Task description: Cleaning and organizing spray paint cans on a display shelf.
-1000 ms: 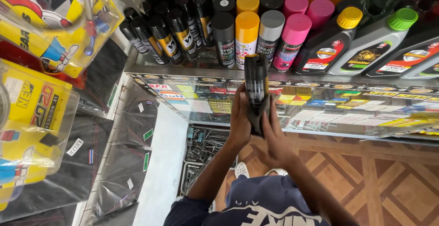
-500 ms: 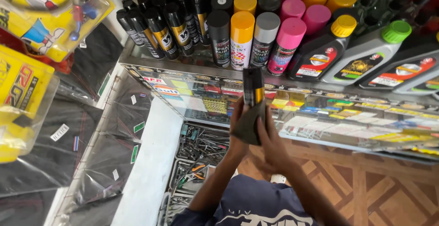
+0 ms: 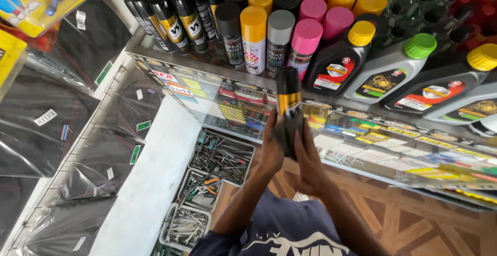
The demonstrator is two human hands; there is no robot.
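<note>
Two hands meet around one black spray can with a gold band (image 3: 288, 106), held upright above the glass desk (image 3: 362, 147). Left hand (image 3: 272, 150) and right hand (image 3: 310, 165) both have their fingers curled closed on the can's lower half, where a dark cloth seems wrapped. The can is not yet set among the others, so the handling looks midway. Below left, trays of metal tools (image 3: 217, 157) sit on a white shelf. Beyond the can, smooth cylindrical spray cans (image 3: 266, 33) stand in rows, capped yellow, grey, pink and black. Far right, glossy plastic oil bottles (image 3: 398, 69) carry yellow and green caps.
</note>
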